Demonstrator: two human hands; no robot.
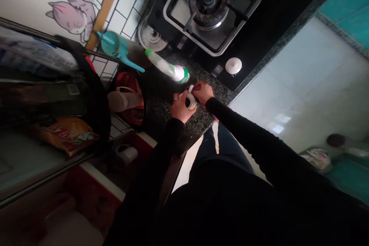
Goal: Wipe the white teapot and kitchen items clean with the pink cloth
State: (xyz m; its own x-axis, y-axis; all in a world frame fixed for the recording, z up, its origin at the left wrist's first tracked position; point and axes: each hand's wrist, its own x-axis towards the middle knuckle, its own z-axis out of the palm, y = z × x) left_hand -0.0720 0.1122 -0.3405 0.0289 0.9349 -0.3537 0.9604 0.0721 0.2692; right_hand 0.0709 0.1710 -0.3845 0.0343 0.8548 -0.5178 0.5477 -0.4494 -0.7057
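Observation:
My left hand [180, 107] is wrapped round a small white cup [190, 100] held over the dark speckled counter [161, 100]. My right hand [203, 91] is closed at the cup's rim with a bit of red cloth showing under its fingers; what it pinches is too small to name. A white and green squeeze bottle [170, 70] lies just beyond both hands. Both arms wear black sleeves.
A gas hob [211, 7] with a white knob [233, 65] sits past the bottle. A teal jug [115, 45], a red bin with white cups [127, 100], a rack holding an orange packet [66, 132] and a tiled wall with a cat sticker [73, 13] are left. White floor tiles lie right.

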